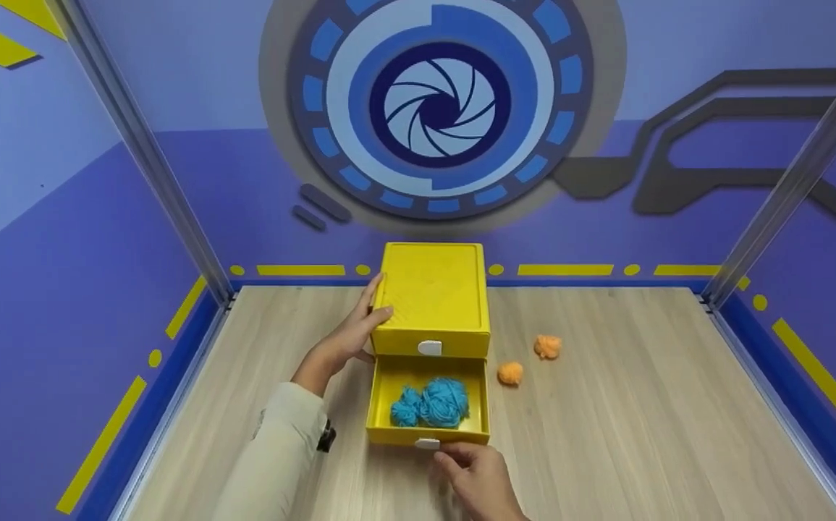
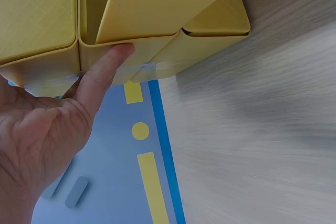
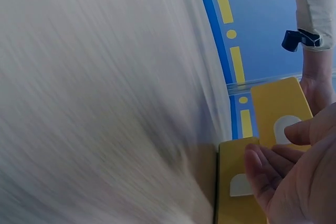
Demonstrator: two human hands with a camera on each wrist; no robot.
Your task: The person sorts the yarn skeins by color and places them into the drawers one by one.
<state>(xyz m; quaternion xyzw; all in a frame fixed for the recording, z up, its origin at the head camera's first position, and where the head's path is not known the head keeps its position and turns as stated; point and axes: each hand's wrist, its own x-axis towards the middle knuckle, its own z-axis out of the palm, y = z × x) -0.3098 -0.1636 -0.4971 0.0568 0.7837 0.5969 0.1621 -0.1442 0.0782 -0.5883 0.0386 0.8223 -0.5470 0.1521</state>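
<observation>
A yellow two-drawer cabinet (image 1: pixel 432 289) stands on the table, with its lower drawer (image 1: pixel 381 435) pulled out. Inside that drawer lie a larger blue yarn ball (image 1: pixel 446 402) and a smaller blue yarn ball (image 1: pixel 406 407). My left hand (image 1: pixel 349 336) rests against the cabinet's left side, its thumb near the top edge. One extended finger (image 2: pixel 100 74) touches the yellow side in the left wrist view. At the lower drawer's front, my right hand (image 1: pixel 479 474) is beside the white handle (image 1: pixel 427 443). Its thumb stands apart from the loosely bent fingers (image 3: pixel 257 166) in the right wrist view.
Two small orange yarn balls, a nearer one (image 1: pixel 510 373) and a farther one (image 1: pixel 548 346), lie right of the cabinet. The wooden table (image 1: pixel 620 420) is bounded by a blue back wall (image 1: pixel 200 188) and side panels with metal posts. The upper drawer (image 1: pixel 396 343) is closed.
</observation>
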